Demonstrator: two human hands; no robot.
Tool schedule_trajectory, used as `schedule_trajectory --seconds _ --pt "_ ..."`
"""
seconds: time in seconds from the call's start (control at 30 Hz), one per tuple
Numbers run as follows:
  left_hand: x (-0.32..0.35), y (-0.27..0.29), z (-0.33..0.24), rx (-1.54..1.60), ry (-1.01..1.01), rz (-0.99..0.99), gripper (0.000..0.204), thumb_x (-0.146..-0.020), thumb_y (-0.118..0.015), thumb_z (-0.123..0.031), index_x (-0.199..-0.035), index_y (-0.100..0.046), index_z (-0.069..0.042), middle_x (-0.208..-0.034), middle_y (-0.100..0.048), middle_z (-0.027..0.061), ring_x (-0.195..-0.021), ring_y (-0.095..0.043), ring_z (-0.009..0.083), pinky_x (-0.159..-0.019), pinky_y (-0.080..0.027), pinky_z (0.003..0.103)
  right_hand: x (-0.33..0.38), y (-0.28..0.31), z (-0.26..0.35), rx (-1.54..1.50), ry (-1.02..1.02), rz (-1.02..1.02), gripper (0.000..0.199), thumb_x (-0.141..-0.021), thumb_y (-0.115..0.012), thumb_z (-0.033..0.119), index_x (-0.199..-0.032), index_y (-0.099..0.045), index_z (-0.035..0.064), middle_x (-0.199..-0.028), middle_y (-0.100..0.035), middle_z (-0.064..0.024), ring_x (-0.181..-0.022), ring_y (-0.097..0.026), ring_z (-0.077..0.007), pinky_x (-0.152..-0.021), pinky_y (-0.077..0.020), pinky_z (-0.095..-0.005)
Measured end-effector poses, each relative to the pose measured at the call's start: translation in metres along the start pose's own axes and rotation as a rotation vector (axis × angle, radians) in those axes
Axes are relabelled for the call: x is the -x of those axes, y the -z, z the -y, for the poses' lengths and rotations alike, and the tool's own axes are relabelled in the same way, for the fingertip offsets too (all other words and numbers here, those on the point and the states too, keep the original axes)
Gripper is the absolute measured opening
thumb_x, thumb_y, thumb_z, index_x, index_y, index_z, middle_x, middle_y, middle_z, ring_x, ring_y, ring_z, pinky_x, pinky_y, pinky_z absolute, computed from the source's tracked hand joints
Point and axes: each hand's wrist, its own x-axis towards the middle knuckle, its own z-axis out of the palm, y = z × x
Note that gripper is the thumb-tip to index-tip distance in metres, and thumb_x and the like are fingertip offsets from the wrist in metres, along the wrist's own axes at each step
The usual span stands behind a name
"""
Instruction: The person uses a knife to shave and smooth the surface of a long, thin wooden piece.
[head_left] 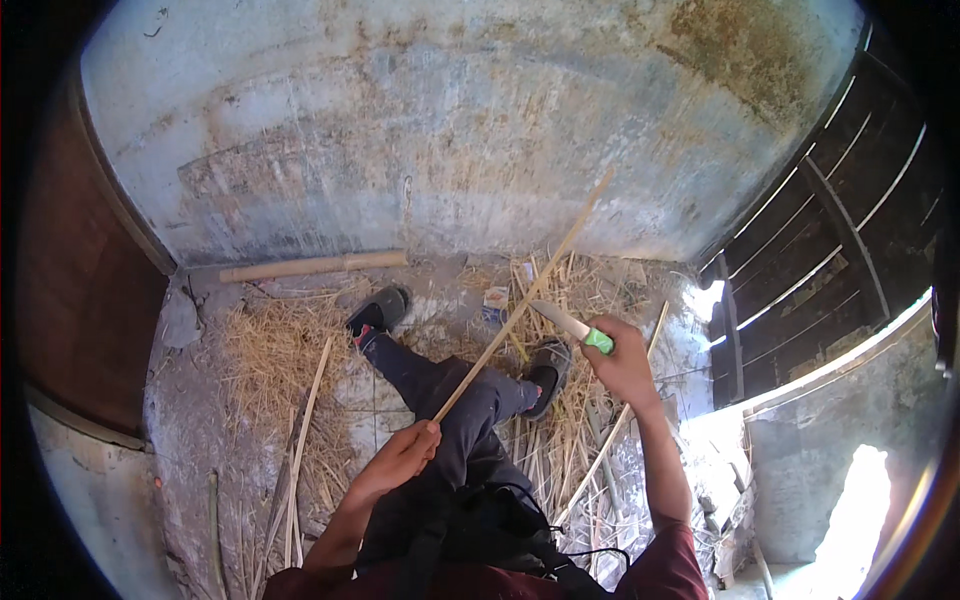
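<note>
My left hand (402, 458) is closed round the near end of a long, thin bamboo strip (488, 349). The strip slants up and away to the right, over my leg, its far end in front of the wall. In my right hand (622, 362) is a knife (565, 320) with a green grip, held closed in my fingers. Its pale blade points to the upper left, with the tip close to the strip's middle; whether they touch I cannot tell.
Heaped shavings (280, 350) lie left of my feet, and more split strips (600, 465) to the right. A bamboo pole (315, 266) rests along the foot of the stained wall (400, 130). Dark slatted boards (810, 260) stand at the right, a brown door panel (90, 270) at the left.
</note>
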Motion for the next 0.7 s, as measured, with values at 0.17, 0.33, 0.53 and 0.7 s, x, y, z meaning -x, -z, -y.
schedule_trajectory --seconds 0.17,0.33,0.53,0.7 --pt "0.02 -0.002 0.0 0.231 0.283 0.1 0.049 -0.116 -0.031 -0.053 -0.092 -0.041 -0.012 -0.078 -0.029 -0.0043 -0.063 -0.022 0.0082 -0.056 -0.025 0.028 0.005 -0.017 -0.006 -0.324 -0.169 0.271 0.016 -0.094 -0.064 0.008 -0.105 -0.073 -0.0001 -0.094 -0.073 -0.0082 -0.085 -0.066 -0.0151 -0.08 -0.0518 -0.0358" --pt "0.04 -0.013 -0.029 0.153 0.298 0.18 0.048 -0.116 -0.03 -0.053 -0.09 -0.039 -0.014 -0.075 -0.032 -0.0037 -0.056 -0.027 0.0082 -0.051 -0.03 0.028 0.018 -0.046 0.016 -0.191 -0.026 0.136 0.018 -0.097 -0.058 0.003 -0.114 -0.062 0.0036 -0.097 -0.07 -0.0126 -0.081 -0.071 -0.0271 -0.072 -0.0542 -0.0403" --pt "0.053 -0.034 -0.047 0.159 0.259 0.032 0.044 -0.116 -0.035 -0.051 -0.099 -0.044 -0.011 -0.075 -0.04 -0.0029 -0.05 -0.036 0.0047 -0.045 -0.033 0.024 0.039 -0.071 0.02 0.014 0.201 0.267 0.028 -0.093 -0.058 0.002 -0.12 -0.053 0.0062 -0.095 -0.069 -0.02 -0.082 -0.069 -0.0457 -0.072 -0.0544 -0.0542" --pt "0.064 -0.049 -0.065 0.497 0.263 0.023 0.042 -0.116 -0.037 -0.046 -0.117 -0.052 -0.007 -0.077 -0.042 -0.0025 -0.052 -0.034 0.003 -0.045 -0.03 0.022 0.037 -0.081 0.021 0.047 0.259 0.299 0.029 -0.09 -0.061 0.006 -0.119 -0.055 0.006 -0.096 -0.069 -0.0218 -0.08 -0.069 -0.0461 -0.069 -0.0553 -0.0552"
